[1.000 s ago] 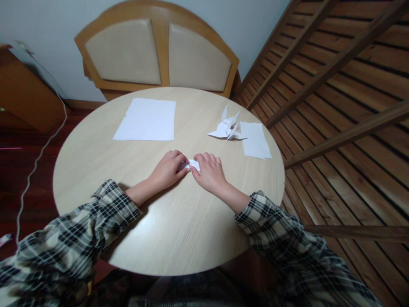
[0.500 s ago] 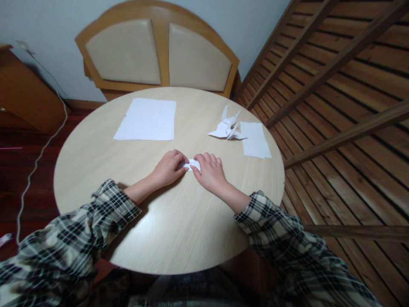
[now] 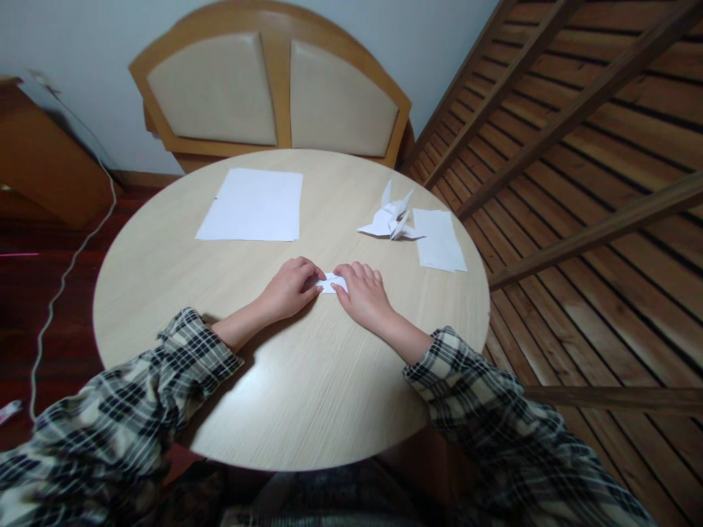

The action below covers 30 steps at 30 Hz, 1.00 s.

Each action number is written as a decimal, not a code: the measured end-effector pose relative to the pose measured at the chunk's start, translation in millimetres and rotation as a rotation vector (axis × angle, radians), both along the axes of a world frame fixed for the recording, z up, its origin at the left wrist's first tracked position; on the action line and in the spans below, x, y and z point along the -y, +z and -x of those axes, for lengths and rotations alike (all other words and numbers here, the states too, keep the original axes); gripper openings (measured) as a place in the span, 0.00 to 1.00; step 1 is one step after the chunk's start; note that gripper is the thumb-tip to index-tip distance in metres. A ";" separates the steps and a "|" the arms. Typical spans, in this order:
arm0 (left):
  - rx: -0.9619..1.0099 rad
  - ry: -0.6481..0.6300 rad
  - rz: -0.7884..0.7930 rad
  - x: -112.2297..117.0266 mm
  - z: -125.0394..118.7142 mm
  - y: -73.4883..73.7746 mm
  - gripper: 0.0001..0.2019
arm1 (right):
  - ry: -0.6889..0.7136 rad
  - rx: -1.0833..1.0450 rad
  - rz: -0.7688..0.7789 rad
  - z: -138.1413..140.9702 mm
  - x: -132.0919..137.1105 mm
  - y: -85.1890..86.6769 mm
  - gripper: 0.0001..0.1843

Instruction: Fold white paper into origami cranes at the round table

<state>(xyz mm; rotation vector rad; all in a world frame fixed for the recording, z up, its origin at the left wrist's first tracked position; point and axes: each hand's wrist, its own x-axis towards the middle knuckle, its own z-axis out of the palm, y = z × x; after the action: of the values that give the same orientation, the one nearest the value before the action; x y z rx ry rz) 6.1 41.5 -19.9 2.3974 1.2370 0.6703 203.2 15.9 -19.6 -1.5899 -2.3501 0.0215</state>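
Observation:
A small folded piece of white paper [image 3: 331, 282] lies flat on the round table, with a crease line across its middle. My left hand [image 3: 292, 288] grips its left end between thumb and fingers. On the right end, my right hand [image 3: 363, 293] pinches the paper the same way, thumb on the near side. Both hands rest on the tabletop and cover much of the paper, so its ends are hidden. Beyond my right hand stand folded white paper cranes [image 3: 389, 218], bunched together so that I cannot tell their number.
A stack of white paper sheets [image 3: 253, 205] lies at the back left of the table [image 3: 307, 395]. Smaller white sheets [image 3: 439, 240] lie near the right edge, touching the cranes. A wooden headboard [image 3: 283, 73] rises behind, and a slatted wooden panel [image 3: 582, 183] flanks the right side.
Both thumbs have shifted slightly outward, leaving a little more of the folded paper showing between my hands. Everything else stays where it was.

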 end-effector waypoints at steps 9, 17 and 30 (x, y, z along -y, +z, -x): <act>-0.036 -0.167 -0.048 -2.0 10.7 5.3 0.11 | 0.053 -0.010 0.054 -7.0 1.5 2.5 0.15; -0.027 -0.202 -0.072 0.4 14.9 7.6 0.13 | 0.089 0.010 0.082 -14.4 1.7 6.4 0.18; -0.070 -0.319 -0.013 -7.7 31.2 11.5 0.19 | 0.059 0.201 0.017 -19.7 4.2 4.0 0.23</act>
<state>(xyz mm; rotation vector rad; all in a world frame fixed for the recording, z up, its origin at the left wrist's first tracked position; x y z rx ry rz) -25.1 49.2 -8.4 2.5687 0.8471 0.5012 222.9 11.7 -15.7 -1.5972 -2.5541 -0.1106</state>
